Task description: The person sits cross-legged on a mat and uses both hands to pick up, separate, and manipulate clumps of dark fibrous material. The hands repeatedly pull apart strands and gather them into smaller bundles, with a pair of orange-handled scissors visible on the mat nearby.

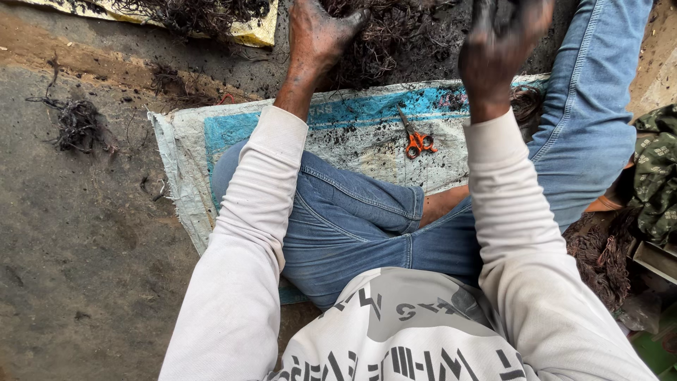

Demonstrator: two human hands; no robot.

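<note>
Soot-black left hand (317, 32), fingers spread, presses the dark fibre heap (388, 35) at the top edge. Right hand (497, 42) is raised and blurred; grip unreadable. Orange-handled scissors (417, 141) lie apart on the woven sack (352, 134). Bare ground (84, 233) opens to the left. Frame crops the heap.

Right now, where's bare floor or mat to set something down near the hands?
Free: the grey floor left of the woven mat, below the small fibre clump. Some bare mat lies left of the orange scissors. Crowded: the dark fibre pile under the left hand and right hand.
</note>
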